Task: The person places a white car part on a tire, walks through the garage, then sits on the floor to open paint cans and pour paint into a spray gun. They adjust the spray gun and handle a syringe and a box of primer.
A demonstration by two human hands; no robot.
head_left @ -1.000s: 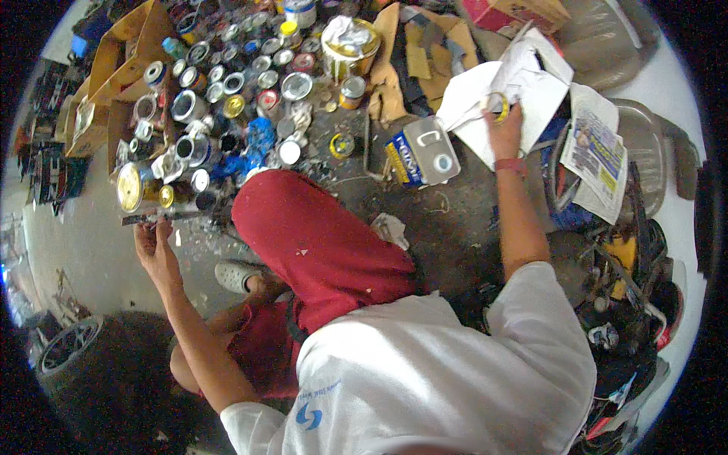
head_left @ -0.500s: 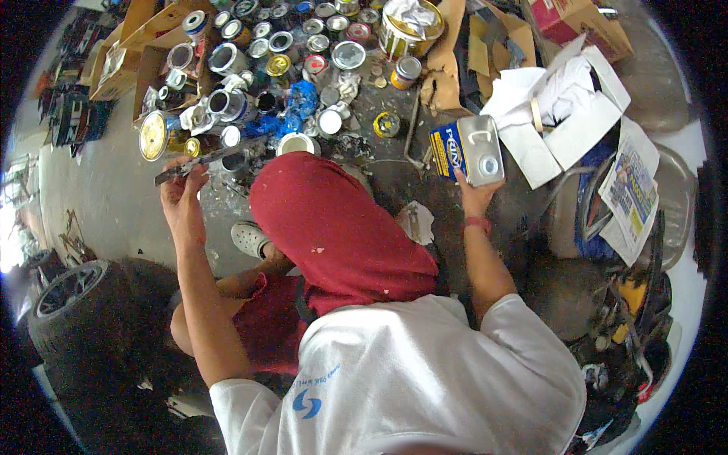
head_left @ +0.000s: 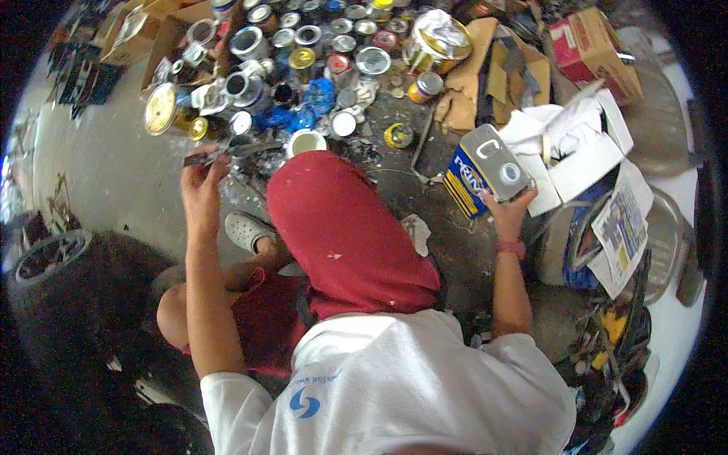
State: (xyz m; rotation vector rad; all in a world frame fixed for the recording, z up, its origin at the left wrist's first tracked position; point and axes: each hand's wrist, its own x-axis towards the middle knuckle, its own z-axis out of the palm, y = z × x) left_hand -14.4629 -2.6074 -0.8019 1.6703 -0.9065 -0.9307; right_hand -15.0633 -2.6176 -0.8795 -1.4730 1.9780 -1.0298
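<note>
My left hand [head_left: 201, 189] is closed around one end of a dark, flat, paint-stained stick [head_left: 244, 149], which points right toward the cans near my knee. An open white-rimmed can [head_left: 306, 142] stands just beyond my raised knee. On the right, my right hand [head_left: 513, 211] grips a rectangular metal can [head_left: 489, 161] with a blue and yellow label. That can is tilted, its top with handle and round pale cap facing up. The fingers wrap its near end by the cap.
Several paint cans crowd the floor ahead, around a crumpled blue plastic sheet [head_left: 317, 101]. A large pail [head_left: 425, 54] holds white rags. A white box [head_left: 588, 171] with cloth sits beyond the rectangular can. Newspaper [head_left: 623, 227] lies at right, a tyre [head_left: 91, 303] at left.
The whole view has shifted a little. The rectangular can in my right hand has turned and leans more. My left hand, with the stick, sits slightly nearer me relative to the cans.
</note>
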